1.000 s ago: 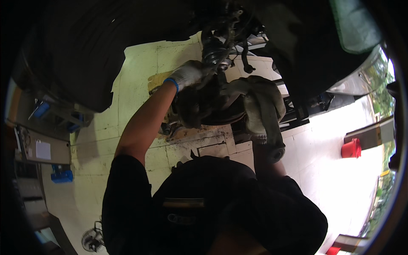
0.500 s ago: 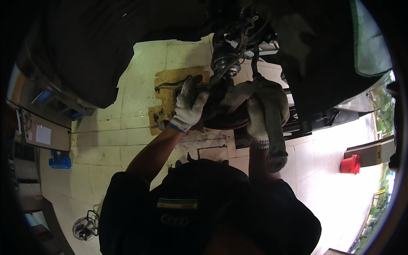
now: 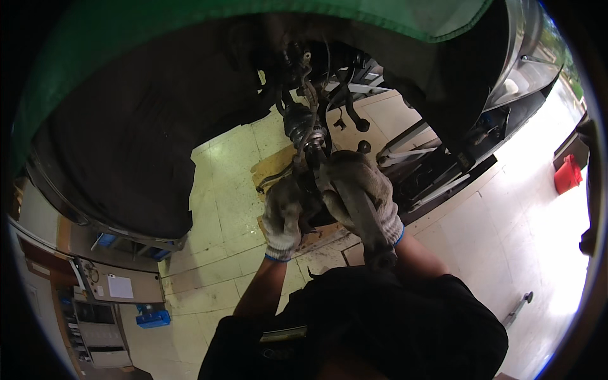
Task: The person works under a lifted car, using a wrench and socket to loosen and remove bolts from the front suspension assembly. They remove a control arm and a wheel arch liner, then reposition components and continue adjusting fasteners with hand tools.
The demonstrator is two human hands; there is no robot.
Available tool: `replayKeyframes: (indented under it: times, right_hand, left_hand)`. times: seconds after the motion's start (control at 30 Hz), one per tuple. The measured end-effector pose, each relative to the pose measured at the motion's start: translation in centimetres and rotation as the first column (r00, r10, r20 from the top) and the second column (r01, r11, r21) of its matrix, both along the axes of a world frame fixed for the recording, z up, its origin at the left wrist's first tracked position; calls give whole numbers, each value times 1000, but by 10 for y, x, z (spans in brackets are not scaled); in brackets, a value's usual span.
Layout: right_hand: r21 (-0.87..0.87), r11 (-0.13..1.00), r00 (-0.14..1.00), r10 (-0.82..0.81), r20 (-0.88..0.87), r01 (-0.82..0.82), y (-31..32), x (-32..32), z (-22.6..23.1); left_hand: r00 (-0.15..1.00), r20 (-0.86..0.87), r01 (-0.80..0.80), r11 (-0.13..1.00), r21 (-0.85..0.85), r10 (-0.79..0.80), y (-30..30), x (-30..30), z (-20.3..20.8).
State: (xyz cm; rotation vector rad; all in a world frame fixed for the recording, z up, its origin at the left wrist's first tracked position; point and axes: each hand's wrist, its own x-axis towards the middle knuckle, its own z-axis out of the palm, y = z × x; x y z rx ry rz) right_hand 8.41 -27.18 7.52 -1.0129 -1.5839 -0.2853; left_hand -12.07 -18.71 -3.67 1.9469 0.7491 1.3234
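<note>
Both my hands wear whitish work gloves dirtied with grease. My left hand [image 3: 284, 216] is closed at the left side of a dark metal steering knuckle, its fingertips partly hidden. My right hand [image 3: 370, 187] wraps round the knuckle from the right. The long arm of the steering knuckle [image 3: 365, 218] slants down toward me and ends in a round eye. Just beyond my hands, the drive shaft [image 3: 305, 126] with its dark ribbed boot runs into the wheel well. The point where shaft and knuckle meet is mostly hidden by shadow and my gloves.
A dark fender liner [image 3: 126, 152] bulges at the left, under a green cover [image 3: 82, 76]. Stained cardboard [image 3: 275, 164] lies on the tiled floor. Lift arms [image 3: 411, 155] stand to the right. Farther off are a red bucket [image 3: 567, 175] and a blue box [image 3: 153, 318].
The view has shifted and turned. My left fingers have curled in on the knuckle, and both hands are closer together. The knuckle's arm has swung from nearly straight to a slant.
</note>
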Motion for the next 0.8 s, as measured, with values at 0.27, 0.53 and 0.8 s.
replayKeyframes:
  times: [0.27,0.53,0.8]
  right_hand:
    - [-114,990,974,51,-220,-77,-34,31,-7]
    - [174,756,733,655,-184,-631,3,90,135]
    - [734,438,186,-896,403,520,-53,145,273]
  left_hand:
    - [994,98,-46,996,-71,53,-26,-5,20]
    - [868,218,365,871,329,-446,-13,15,264]
    - [996,-67,84,357,930,-58,-52,35,439]
